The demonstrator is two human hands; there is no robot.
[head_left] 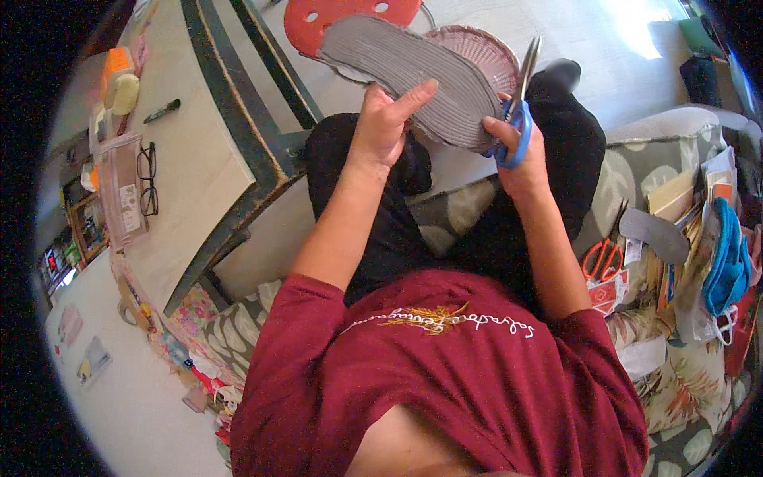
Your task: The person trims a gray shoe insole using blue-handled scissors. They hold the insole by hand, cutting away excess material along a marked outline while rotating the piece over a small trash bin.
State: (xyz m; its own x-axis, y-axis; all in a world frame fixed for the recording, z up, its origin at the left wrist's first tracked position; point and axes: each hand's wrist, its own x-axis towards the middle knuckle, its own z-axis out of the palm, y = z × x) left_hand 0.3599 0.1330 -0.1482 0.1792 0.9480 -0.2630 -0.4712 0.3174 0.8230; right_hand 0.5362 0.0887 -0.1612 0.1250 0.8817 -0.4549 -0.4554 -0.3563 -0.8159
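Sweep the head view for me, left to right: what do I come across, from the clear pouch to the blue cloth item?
Clear pouch, black eyeglasses, gray ridged sole-shaped piece, blue-handled scissors, orange-handled scissors, plain gray flat piece, blue cloth item.

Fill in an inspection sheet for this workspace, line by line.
Surface: pale tabletop at left; patterned sofa at right.
Job's things: grey ribbed sole and blue-handled scissors, both held.
Clutter: eyeglasses and marker on the tabletop; orange-handled scissors, grey pad and blue cloth on the sofa side.
Grips: left grip holds the sole, thumb on top; right grip holds the blue-handled scissors, thumb against the sole.
Cables: nothing seen for certain.
Surroundings: pink woven basket and red holed object beyond the sole.
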